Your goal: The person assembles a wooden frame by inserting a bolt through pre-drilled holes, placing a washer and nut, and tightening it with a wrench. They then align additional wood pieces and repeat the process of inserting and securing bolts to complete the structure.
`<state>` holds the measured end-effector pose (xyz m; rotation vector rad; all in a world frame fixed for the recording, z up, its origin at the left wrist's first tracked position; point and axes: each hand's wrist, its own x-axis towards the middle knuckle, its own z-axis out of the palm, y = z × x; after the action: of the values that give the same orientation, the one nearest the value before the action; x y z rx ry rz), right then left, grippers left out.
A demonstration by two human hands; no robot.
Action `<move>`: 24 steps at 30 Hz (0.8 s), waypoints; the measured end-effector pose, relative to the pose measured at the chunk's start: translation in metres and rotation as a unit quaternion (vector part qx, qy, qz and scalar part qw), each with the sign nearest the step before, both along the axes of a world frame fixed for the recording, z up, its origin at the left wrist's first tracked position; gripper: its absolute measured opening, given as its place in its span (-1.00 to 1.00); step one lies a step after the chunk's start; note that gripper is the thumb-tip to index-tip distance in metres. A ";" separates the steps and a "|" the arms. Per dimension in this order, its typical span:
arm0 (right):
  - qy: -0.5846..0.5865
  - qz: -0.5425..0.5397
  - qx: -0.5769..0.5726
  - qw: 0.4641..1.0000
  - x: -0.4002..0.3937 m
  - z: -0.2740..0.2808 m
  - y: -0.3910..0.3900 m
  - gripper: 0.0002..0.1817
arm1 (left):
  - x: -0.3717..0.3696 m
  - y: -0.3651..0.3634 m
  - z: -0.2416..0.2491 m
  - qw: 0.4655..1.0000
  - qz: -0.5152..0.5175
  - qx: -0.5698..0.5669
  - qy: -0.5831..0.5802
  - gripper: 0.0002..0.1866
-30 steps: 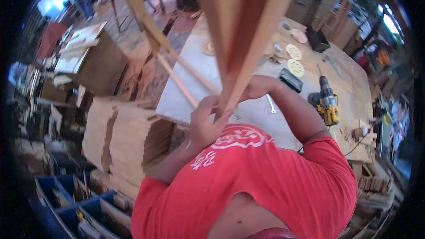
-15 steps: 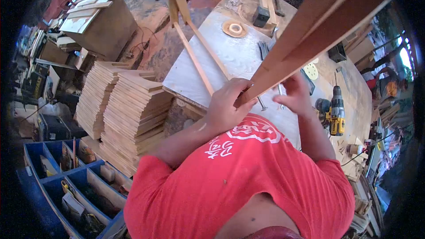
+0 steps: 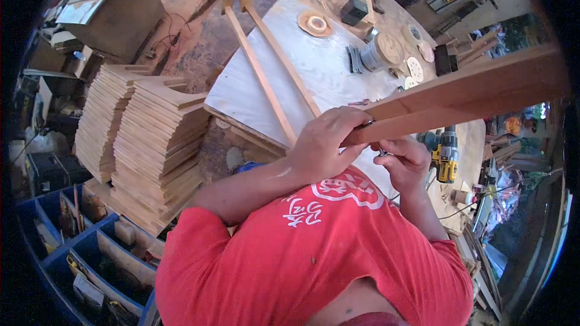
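My left hand (image 3: pixel 329 140) is wrapped round the near end of a pair of long wooden boards (image 3: pixel 465 90), which reach out to the upper right. A dark metal bit shows by its index finger. Just under the boards' lower edge, my right hand (image 3: pixel 406 163) is closed, thumb and finger pinching a small metal fastener (image 3: pixel 382 153). Two narrow wooden strips (image 3: pixel 266 75) slant over the white tabletop (image 3: pixel 241 87) beyond my left hand, joined to wider pieces at their far end.
A yellow cordless drill (image 3: pixel 447 160) stands right of my right hand. Farther back on the table are a tape roll (image 3: pixel 317 23), a tub (image 3: pixel 383 52) and sanding discs (image 3: pixel 414 69). Stacked cut boards (image 3: pixel 157 151) and a blue divided toolbox (image 3: pixel 90 229) are at left.
The boards have swung down to the right, from steeply raised to nearly level. My right hand has moved in under them and closed on the fastener. The view has shifted.
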<state>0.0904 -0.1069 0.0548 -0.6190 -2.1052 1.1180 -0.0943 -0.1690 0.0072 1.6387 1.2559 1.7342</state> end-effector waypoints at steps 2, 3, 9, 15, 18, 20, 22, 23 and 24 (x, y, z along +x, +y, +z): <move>-0.077 -0.042 0.082 0.993 0.002 0.003 -0.002 -0.61 | -0.001 0.004 -0.004 1.000 -0.001 0.026 0.000 -0.59; -0.089 -0.037 0.148 0.984 0.001 0.004 -0.001 -0.62 | -0.001 0.005 -0.005 1.000 -0.004 0.026 -0.008 -0.59; -0.195 -0.048 0.343 0.917 -0.002 0.014 -0.008 -0.65 | -0.009 0.006 -0.006 0.999 -0.032 0.034 -0.011 -0.54; -0.146 -0.066 0.311 0.937 -0.007 0.007 -0.012 -0.65 | -0.016 0.010 -0.009 0.997 -0.067 0.047 -0.015 -0.52; -0.088 -0.118 0.138 0.979 -0.004 -0.002 -0.022 -0.62 | -0.018 0.011 -0.009 0.995 -0.085 0.046 -0.022 -0.53; -0.050 -0.111 0.036 0.992 -0.001 -0.007 -0.023 -0.64 | -0.020 0.011 -0.006 0.995 -0.088 0.029 -0.019 -0.56; -0.011 -0.100 -0.067 0.993 -0.004 -0.011 -0.026 -0.65 | -0.021 0.012 -0.007 0.995 -0.094 0.026 -0.023 -0.56; 0.073 -0.095 -0.173 0.978 -0.009 -0.014 -0.028 -0.66 | -0.022 0.012 -0.007 0.995 -0.097 0.022 -0.025 -0.56; 0.156 -0.087 -0.276 0.944 -0.013 -0.017 -0.030 -0.66 | -0.024 0.011 -0.007 0.995 -0.097 0.022 -0.026 -0.56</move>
<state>0.0774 -0.1368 0.0383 -0.8028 -1.4359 1.5966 -0.1180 -0.1576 0.0002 1.6682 1.0059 1.6844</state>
